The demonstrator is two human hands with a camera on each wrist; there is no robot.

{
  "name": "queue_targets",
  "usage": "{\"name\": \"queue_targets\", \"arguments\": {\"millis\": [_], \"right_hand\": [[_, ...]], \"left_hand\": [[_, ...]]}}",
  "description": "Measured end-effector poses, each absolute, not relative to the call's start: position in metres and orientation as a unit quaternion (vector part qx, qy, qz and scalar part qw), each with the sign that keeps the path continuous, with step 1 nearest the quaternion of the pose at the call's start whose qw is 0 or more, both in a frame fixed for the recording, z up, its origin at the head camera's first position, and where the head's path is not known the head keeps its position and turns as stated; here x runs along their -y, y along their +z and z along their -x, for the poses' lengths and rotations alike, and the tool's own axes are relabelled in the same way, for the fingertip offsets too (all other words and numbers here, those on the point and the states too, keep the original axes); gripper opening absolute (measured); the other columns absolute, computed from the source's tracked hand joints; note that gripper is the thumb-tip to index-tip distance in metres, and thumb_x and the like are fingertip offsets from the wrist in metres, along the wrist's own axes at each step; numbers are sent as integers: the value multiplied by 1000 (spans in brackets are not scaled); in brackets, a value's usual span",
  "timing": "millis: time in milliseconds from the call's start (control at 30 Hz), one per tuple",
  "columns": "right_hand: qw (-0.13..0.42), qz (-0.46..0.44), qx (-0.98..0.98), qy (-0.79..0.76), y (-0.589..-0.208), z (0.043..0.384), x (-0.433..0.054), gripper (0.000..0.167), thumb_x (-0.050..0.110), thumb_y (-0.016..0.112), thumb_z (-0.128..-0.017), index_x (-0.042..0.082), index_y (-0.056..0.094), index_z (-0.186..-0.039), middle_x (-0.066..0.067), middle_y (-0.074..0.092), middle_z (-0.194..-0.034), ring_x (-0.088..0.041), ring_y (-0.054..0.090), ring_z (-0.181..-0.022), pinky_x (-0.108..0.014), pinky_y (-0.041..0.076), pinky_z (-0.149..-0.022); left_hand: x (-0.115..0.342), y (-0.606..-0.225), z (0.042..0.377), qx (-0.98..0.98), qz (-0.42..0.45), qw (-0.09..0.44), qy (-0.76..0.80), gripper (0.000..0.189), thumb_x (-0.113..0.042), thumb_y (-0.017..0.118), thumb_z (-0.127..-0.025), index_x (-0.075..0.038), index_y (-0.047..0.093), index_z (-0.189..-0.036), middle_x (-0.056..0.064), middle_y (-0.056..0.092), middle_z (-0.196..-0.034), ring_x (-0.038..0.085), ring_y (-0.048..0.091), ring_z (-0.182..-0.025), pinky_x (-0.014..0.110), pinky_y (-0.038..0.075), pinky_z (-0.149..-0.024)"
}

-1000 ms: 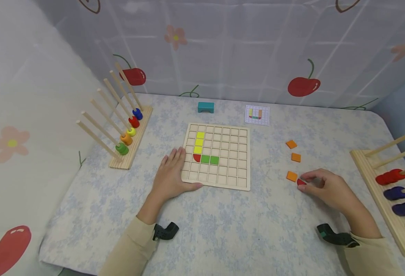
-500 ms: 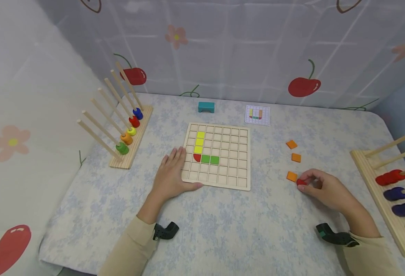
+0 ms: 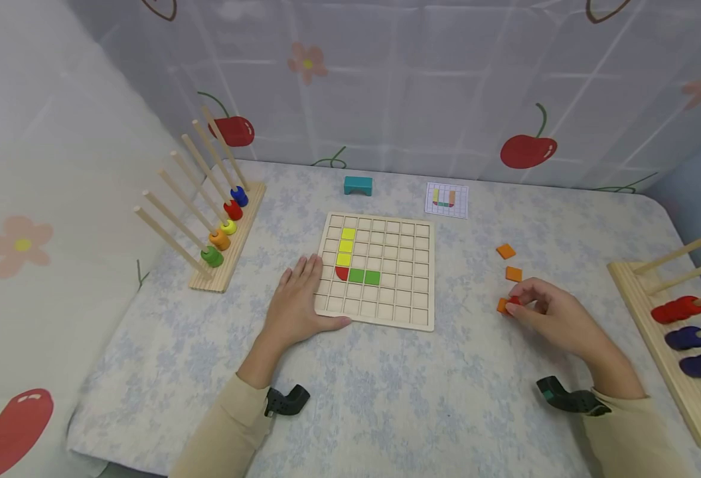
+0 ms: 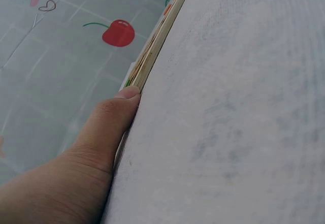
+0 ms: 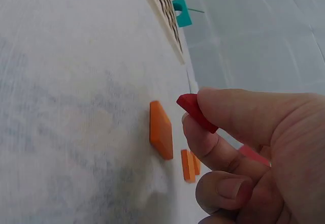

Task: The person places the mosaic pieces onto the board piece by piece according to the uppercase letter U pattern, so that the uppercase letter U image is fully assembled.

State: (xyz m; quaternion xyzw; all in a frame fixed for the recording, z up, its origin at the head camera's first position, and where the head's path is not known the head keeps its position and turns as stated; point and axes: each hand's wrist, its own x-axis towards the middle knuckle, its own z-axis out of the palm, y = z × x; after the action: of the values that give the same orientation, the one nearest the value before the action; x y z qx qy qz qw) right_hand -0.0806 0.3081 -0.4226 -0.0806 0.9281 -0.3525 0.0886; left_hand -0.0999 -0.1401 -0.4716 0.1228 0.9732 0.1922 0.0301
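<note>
Between thumb and index finger, my right hand pinches a red quarter-round tile, lifted off the table in the right wrist view. An orange square tile lies just beyond it, partly covered by the hand in the head view. My left hand rests with straight fingers at the left edge and lower left corner of a wooden grid board; its thumb touches the board's front edge. The board holds a column of yellow tiles, a red quarter-round tile and two green tiles.
Two more orange tiles lie right of the board. Behind it are a teal block and a pattern card. A peg rack with coloured beads stands at left, another wooden peg rack at right.
My right hand has picked the red quarter-round tile up from the table and moved slightly up and left with it, over the nearest orange tile. The left hand stays in place.
</note>
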Motion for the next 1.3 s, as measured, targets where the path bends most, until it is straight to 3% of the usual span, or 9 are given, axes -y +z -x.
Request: {"name": "queue_targets", "arguments": {"millis": [433, 700, 933, 1167, 1300], "right_hand": [[114, 134, -915, -363, -417, 110, -259, 20, 26, 71, -93, 14, 67, -108, -5, 65, -97, -13, 45, -56, -26, 39, -50], [138, 144, -895, -399, -415, 123, -230, 15, 21, 69, -94, 13, 60, -103, -7, 57, -94, -15, 43, -58, -25, 39, -51], [155, 141, -884, -418, -415, 131, -214, 19, 19, 70, -94, 11, 56, -102, -8, 61, -96, -14, 41, -56, -24, 39, -55], [147, 161, -897, -385, -413, 135, -203, 24, 17, 67, -95, 15, 67, -119, -4, 64, -99, -19, 48, -65, -25, 40, -54], [144, 168, -900, -375, -413, 136, -199, 21, 16, 65, -96, 16, 70, -117, -3, 65, -98, -20, 47, -69, -25, 38, -54]], "left_hand": [[141, -475, 99, -973, -122, 39, 191, 133, -84, 66, -65, -9, 10, -160, 6, 11, -168, 23, 3, -157, 49, 7, -127], [141, -472, 99, -973, -120, 45, 192, 133, -84, 67, -65, -9, 9, -160, 6, 11, -168, 22, 2, -157, 48, 7, -127], [141, -472, 100, -972, -122, 45, 194, 133, -83, 67, -66, -9, 9, -160, 6, 10, -168, 22, 2, -157, 48, 7, -127], [141, -473, 100, -973, -120, 46, 190, 134, -84, 66, -65, -10, 8, -160, 5, 9, -168, 21, 1, -157, 48, 6, -127], [142, -472, 101, -973, -121, 45, 192, 134, -84, 66, -65, -9, 8, -160, 5, 9, -168, 22, 1, -157, 48, 5, -127]]}}
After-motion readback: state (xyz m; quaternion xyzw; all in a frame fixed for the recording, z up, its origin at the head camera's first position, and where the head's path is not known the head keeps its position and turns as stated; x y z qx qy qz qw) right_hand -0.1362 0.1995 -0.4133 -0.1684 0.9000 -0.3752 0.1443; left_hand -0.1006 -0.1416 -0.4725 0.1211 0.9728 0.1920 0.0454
